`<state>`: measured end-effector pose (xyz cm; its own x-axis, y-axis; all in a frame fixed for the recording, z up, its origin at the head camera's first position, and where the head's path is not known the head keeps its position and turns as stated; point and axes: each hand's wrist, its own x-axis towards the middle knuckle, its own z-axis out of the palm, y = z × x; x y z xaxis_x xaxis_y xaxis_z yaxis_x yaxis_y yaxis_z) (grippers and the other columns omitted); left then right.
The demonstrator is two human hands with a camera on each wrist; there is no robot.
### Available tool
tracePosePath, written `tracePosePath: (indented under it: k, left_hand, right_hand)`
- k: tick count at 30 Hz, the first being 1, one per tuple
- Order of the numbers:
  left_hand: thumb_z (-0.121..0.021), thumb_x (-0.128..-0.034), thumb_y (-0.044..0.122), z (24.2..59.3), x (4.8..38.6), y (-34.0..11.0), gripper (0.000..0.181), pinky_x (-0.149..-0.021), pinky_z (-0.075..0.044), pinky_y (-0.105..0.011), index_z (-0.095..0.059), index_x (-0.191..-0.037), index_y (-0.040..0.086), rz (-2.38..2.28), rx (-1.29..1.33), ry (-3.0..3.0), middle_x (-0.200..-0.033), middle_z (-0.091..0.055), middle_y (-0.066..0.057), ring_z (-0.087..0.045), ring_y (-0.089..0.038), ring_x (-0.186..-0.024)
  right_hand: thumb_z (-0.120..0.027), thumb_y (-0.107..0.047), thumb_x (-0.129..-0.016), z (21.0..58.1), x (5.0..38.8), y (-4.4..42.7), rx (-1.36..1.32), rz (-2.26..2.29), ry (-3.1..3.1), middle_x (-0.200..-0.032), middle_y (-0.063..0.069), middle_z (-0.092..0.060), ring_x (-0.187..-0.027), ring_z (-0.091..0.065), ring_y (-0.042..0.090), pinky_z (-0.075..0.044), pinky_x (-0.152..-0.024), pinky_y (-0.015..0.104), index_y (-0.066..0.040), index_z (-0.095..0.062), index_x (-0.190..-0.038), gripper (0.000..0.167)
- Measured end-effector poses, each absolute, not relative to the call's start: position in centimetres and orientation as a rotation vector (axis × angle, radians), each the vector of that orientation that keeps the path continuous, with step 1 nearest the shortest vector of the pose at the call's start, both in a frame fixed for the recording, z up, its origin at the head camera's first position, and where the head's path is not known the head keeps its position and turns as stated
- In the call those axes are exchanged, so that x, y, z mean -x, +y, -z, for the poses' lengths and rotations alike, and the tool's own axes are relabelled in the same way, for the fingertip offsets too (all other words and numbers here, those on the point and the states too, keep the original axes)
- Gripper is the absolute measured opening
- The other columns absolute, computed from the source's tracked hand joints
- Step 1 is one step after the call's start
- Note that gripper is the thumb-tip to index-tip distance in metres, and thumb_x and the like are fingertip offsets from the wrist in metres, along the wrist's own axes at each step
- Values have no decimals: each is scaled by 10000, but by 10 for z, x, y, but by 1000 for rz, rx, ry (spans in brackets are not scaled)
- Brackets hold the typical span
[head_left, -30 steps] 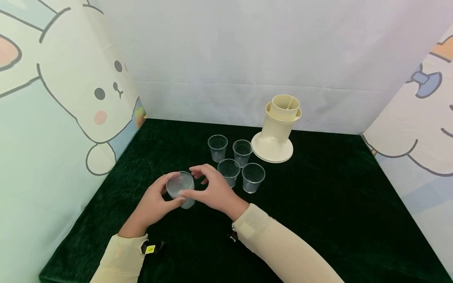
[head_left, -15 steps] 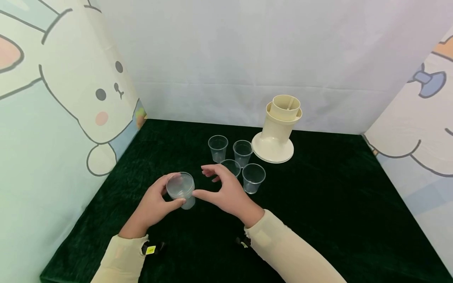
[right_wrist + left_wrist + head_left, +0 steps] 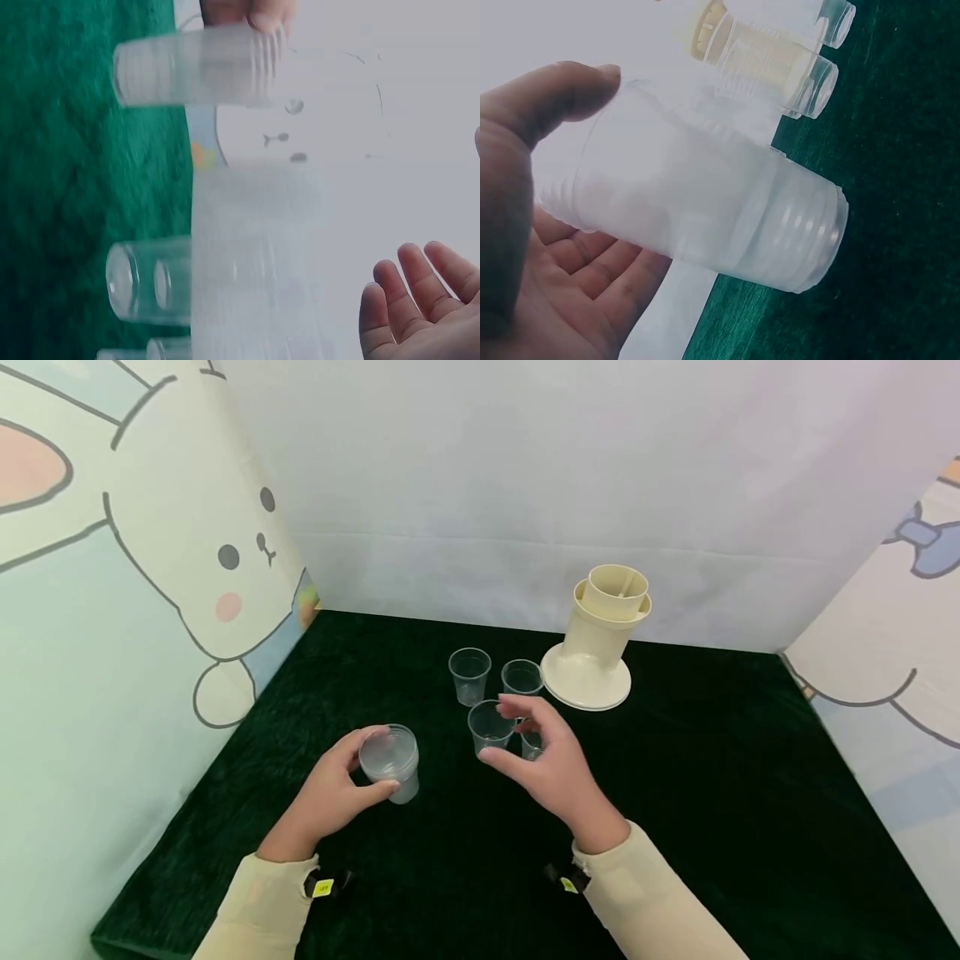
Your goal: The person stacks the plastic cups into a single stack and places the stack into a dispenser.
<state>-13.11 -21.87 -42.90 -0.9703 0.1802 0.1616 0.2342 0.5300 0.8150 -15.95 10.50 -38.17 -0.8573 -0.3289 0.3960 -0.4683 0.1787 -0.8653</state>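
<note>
My left hand [image 3: 330, 797] grips a stack of nested clear plastic cups [image 3: 393, 764], thumb and fingers around its upper part. The left wrist view shows the ridged stacked rims of these cups [image 3: 697, 187] between thumb and fingers. Several single clear cups stand upright on the cloth, among them a back left cup [image 3: 469, 678], a back right cup [image 3: 521, 675] and a front left cup [image 3: 486, 728]. My right hand [image 3: 558, 772] hovers by the front pair with its fingers apart, partly hiding the front right cup [image 3: 531, 745]. In the right wrist view its fingers [image 3: 420, 285] hold nothing.
A cream plastic stand [image 3: 596, 647] with a round base and a narrower cylinder in its top stands behind the cups. Dark green cloth [image 3: 712, 802] covers the table. A white curtain [image 3: 525, 468] hangs behind, with cartoon-printed panels at both sides.
My right hand has left the cup stack and moved right, in front of the standing cups. My left hand still holds the stack in much the same place. The head view has shifted slightly.
</note>
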Motion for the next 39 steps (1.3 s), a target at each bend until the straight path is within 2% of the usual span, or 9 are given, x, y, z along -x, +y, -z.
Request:
tracePosePath:
  k: [5,11,16,22,29,36,39]
  left_hand:
    - [-839,-887,315,428,130,-219,667,-1044,-466,-574,-518,-1455,175,1446,362,-2697,-1383,-559,-43,-547,-241,-1203]
    - [-841,-884,314,429,130,-220,671,-1050,-461,-579,-517,-1456,176,1435,366,-2703,-1384,-560,-42,-544,-244,-1208]
    - [-842,-883,316,429,131,-220,675,-1053,-456,-585,-515,-1458,179,1434,368,-2703,-1388,-558,-44,-540,-246,-1211]
    - [-844,-879,319,429,132,-219,678,-1052,-453,-592,-516,-1456,179,1436,364,-2705,-1388,-557,-46,-541,-252,-1215]
    - [-844,-879,313,429,132,-220,680,-1053,-455,-589,-515,-1458,177,1431,366,-2708,-1384,-559,-46,-544,-251,-1214]
    - [-842,-881,332,429,133,-220,682,-1055,-456,-582,-513,-1459,180,1431,365,-2715,-1387,-558,-43,-545,-246,-1214]
    - [-842,-881,331,429,134,-220,680,-1054,-457,-580,-513,-1457,179,1435,370,-2712,-1384,-558,-44,-547,-247,-1211]
  right_hand:
    - [-815,-172,-897,383,163,123,-668,-1791,-2295,-1354,35,-605,-1250,-537,169,-427,-1058,509,-160,-571,-1419,577]
    - [-813,-206,-910,389,167,142,-473,-1812,-2319,-1370,39,-594,-1267,-519,181,-382,-1097,508,-124,-555,-1423,580]
    - [-807,-229,-919,394,168,152,-409,-1755,-2340,-1401,72,-576,-1279,-508,194,-386,-1094,479,-112,-538,-1436,594]
    - [-807,-249,-919,400,170,159,-370,-1705,-2378,-1448,79,-534,-1320,-478,228,-367,-1112,497,-95,-511,-1454,630]
    - [-827,-357,-894,413,177,160,-303,-1676,-2465,-1494,44,-483,-1366,-440,225,-362,-1131,513,-126,-488,-1475,711]
    - [-843,-329,-880,426,183,160,-228,-1701,-2513,-1515,37,-453,-1379,-423,226,-356,-1141,518,-149,-457,-1504,755]
    - [-843,-392,-870,430,185,161,-209,-1716,-2532,-1519,47,-449,-1375,-417,244,-352,-1141,528,-153,-440,-1519,800]
